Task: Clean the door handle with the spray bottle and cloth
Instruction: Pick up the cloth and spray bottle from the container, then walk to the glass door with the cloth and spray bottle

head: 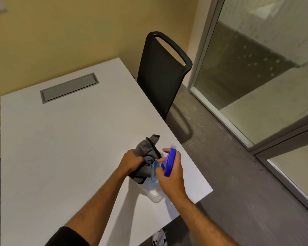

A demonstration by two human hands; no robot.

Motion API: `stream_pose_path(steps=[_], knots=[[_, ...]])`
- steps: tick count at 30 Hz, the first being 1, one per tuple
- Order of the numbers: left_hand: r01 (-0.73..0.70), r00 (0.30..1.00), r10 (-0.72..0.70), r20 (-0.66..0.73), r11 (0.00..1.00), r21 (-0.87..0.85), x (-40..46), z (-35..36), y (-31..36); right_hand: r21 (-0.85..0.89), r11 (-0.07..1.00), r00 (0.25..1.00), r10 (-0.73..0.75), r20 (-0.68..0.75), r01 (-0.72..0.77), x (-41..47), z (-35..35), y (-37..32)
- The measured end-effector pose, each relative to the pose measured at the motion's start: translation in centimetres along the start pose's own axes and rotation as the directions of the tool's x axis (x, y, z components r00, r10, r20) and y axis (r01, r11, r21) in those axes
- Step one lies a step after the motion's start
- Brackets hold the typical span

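Note:
A clear spray bottle (154,191) with a blue trigger head stands near the right edge of the white table (60,139). My right hand (170,174) is wrapped around its neck, with the index finger over the blue head. A grey cloth (147,150) with dark edging is bunched in my left hand (132,161), right against the bottle's left side. No door handle is in view.
A black chair (160,73) stands at the table's far right side. A grey cable hatch (69,87) is set into the tabletop at the back. Glass panels with metal frames (256,68) run along the right, above grey carpet (238,174).

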State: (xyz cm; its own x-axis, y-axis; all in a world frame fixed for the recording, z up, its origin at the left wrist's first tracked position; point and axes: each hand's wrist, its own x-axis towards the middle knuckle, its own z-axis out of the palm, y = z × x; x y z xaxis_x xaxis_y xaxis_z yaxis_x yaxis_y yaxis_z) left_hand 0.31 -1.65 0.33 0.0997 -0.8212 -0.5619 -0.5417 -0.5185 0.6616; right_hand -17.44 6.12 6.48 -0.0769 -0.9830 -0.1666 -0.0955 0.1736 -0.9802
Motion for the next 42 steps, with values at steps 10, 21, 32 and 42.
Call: stream_pose_path(steps=[10,21,32,42], knots=[[-0.152,0.98,0.187,0.068,0.924,-0.352,-5.6,0.5,11.5,0.0,0.962,0.933,-0.263,-0.246,0.272,-0.2,-9.2,-10.3],[-0.294,0.919,0.394,0.02,0.718,-0.631,-12.1,16.2,30.0,0.015,0.955,0.921,-0.283,-0.268,0.298,-4.5,-30.5,-15.8],[-0.416,0.785,0.612,0.093,0.632,-0.653,-19.5,33.2,45.1,-0.064,0.965,0.809,-0.247,-0.533,0.253,-10.8,-48.4,-15.2],[-0.447,0.693,0.696,0.188,0.62,-0.645,-23.5,41.6,52.5,-0.091,0.96,0.662,-0.249,-0.707,0.265,-12.2,-55.8,-15.8]])
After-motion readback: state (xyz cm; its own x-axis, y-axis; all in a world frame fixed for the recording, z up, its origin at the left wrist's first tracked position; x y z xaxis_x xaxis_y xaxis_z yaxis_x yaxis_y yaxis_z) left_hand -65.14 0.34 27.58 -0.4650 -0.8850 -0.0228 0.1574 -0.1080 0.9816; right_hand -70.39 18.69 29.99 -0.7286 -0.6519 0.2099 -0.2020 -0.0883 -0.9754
